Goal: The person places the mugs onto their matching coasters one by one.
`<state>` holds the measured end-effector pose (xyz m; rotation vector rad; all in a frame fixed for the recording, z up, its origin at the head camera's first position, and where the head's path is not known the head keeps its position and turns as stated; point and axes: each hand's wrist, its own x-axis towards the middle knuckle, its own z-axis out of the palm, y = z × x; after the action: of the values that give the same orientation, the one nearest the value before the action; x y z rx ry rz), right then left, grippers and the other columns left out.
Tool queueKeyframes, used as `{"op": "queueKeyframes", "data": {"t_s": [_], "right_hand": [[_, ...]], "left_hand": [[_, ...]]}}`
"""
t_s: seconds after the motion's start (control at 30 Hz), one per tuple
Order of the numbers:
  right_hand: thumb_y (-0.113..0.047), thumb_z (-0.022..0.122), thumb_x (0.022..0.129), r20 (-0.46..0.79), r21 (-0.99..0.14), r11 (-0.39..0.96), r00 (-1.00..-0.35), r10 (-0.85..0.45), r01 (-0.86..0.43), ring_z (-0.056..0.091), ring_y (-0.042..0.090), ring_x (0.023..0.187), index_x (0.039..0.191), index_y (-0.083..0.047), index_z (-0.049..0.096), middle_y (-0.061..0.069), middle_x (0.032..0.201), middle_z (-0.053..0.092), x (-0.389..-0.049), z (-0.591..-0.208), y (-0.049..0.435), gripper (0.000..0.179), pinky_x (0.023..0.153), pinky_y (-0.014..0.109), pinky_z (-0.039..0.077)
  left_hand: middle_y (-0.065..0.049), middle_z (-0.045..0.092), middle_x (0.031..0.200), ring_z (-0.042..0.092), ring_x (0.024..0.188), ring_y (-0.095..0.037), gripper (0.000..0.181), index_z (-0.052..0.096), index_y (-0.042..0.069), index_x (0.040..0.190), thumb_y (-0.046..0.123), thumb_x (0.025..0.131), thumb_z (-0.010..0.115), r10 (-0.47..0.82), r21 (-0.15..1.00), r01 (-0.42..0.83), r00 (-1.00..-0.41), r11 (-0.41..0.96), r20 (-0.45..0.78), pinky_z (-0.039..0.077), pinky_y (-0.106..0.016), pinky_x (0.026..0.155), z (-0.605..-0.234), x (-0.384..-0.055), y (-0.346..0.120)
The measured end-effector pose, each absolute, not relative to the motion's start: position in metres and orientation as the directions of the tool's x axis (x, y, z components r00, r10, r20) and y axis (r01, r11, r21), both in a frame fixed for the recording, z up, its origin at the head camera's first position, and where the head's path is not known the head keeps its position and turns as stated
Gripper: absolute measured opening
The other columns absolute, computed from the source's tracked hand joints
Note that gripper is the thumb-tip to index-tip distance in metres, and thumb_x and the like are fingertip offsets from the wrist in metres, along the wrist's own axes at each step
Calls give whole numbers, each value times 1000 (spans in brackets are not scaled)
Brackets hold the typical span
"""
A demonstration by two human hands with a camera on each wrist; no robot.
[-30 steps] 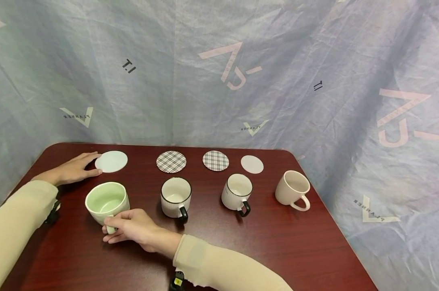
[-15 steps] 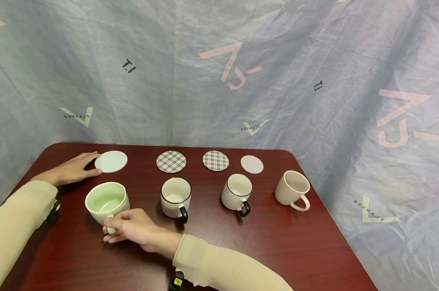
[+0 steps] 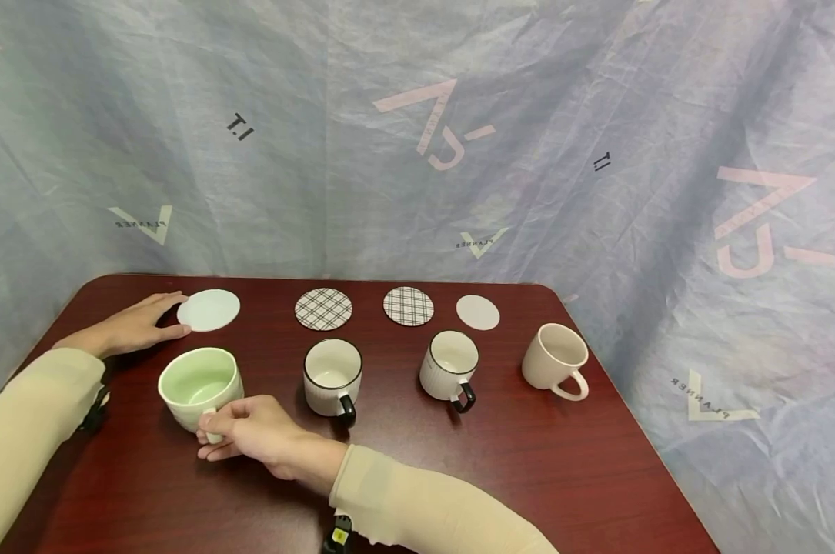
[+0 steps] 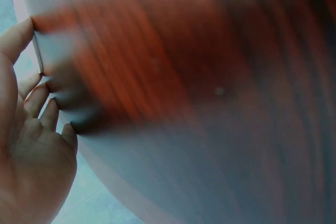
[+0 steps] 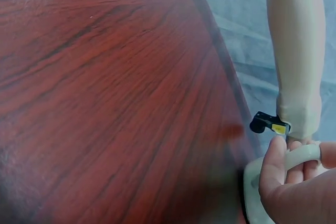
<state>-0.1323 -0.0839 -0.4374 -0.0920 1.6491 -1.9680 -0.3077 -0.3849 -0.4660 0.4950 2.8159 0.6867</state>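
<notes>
A wide pale green mug (image 3: 201, 388) stands at the left of the table, near the left arm. The right hand (image 3: 256, 433) pinches its handle (image 5: 303, 156) between thumb and fingers. Behind the mug, a plain white round coaster (image 3: 209, 310) lies flat on the table. My left hand (image 3: 140, 325) rests at the coaster's left edge, thumb and fingers spread apart and touching the rim. In the left wrist view, only a thin edge of the coaster shows beside the left hand (image 4: 39, 145).
Two white mugs with black rims and handles, the left mug (image 3: 332, 377) and the right mug (image 3: 449, 365), stand in a row with a beige mug (image 3: 554, 358). Behind them lie two plaid coasters (image 3: 323, 309) and a small pale coaster (image 3: 478, 312). A grey curtain (image 3: 362, 169) hangs behind the table.
The head view has shifted very slightly. Both hands, the green mug and the coaster keep their places relative to one another.
</notes>
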Motion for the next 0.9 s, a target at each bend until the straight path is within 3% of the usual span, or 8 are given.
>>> {"op": "queueKeyframes", "data": {"t_s": [0.23, 0.37, 0.5, 0.7, 0.9], "right_hand": [[1, 68, 100, -261, -936, -87, -838, -479, 341, 72, 21, 75, 95, 15, 71, 17, 85, 74, -138, -427, -81, 15, 78, 33, 65], [-1, 67, 101, -242, -947, -77, -849, -470, 312, 78, 35, 87, 95, 13, 71, 22, 92, 76, -144, -419, -82, 16, 77, 33, 65], [-2, 67, 102, -229, -954, -73, -862, -453, 292, 78, 42, 94, 92, 11, 70, 13, 86, 74, -150, -412, -85, 17, 77, 31, 65], [-3, 67, 103, -213, -957, -93, -883, -419, 275, 76, 26, 79, 86, 7, 69, 6, 81, 70, -159, -403, -91, 19, 76, 30, 64], [-3, 67, 103, -202, -961, -96, -900, -386, 257, 69, 17, 72, 81, 1, 67, 1, 77, 67, -167, -397, -102, 22, 75, 28, 64]], "left_hand": [[-46, 20, 161, 20, 147, -67, 84, 29, -17, 156, 36, 104, 69, 373, 485, 279, -922, 829, -106, 25, -81, 112, -466, -309, -382], [-46, 20, 160, 21, 146, -67, 81, 30, -17, 155, 33, 104, 69, 376, 485, 285, -921, 827, -99, 25, -81, 112, -466, -308, -383], [-46, 20, 160, 21, 146, -67, 78, 31, -18, 154, 23, 102, 71, 391, 499, 300, -916, 813, -88, 26, -81, 111, -467, -306, -385], [-46, 20, 160, 20, 146, -67, 85, 31, -19, 154, 21, 93, 77, 400, 541, 304, -914, 784, -67, 25, -81, 111, -470, -306, -385], [-47, 22, 159, 18, 147, -67, 84, 31, -21, 153, 17, 93, 75, 400, 578, 317, -916, 752, -18, 20, -81, 115, -472, -306, -389]]}}
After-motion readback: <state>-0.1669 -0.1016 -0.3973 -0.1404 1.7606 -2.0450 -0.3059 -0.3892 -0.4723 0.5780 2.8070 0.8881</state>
